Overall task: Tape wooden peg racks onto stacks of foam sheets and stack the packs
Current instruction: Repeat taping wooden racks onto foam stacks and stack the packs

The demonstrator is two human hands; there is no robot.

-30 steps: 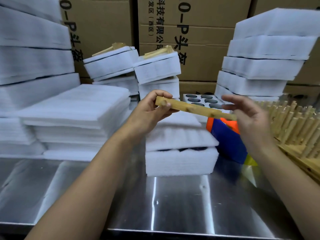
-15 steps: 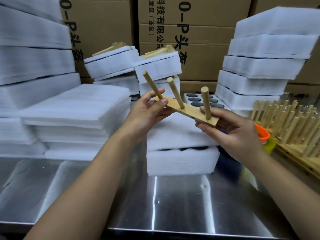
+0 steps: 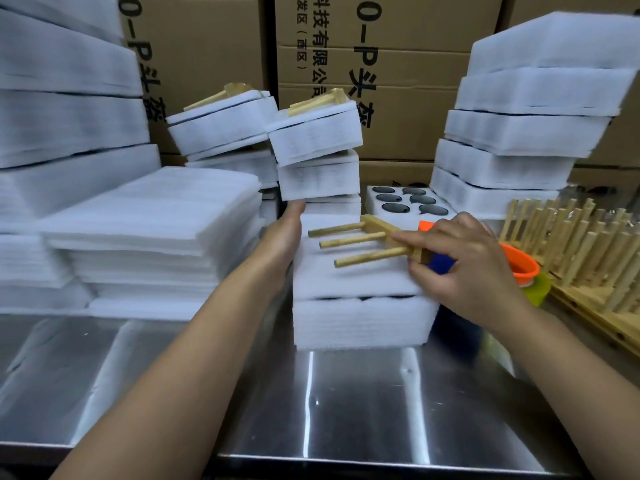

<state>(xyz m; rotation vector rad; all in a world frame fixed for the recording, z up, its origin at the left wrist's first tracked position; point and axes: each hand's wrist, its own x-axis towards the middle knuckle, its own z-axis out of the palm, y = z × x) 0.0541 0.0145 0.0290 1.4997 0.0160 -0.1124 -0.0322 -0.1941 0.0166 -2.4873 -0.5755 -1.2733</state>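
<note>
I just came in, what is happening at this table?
A person is packing. Their right hand holds a wooden peg rack on its side, pegs pointing left, over the foam stack on the steel table. The left hand lies flat against the stack's left side. Finished packs stand behind.

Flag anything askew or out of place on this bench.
Top finished pack at the back sits tilted on its pile, as does its neighbour. The tall foam stack on the right is staggered. Nothing spilled or damaged.
</note>
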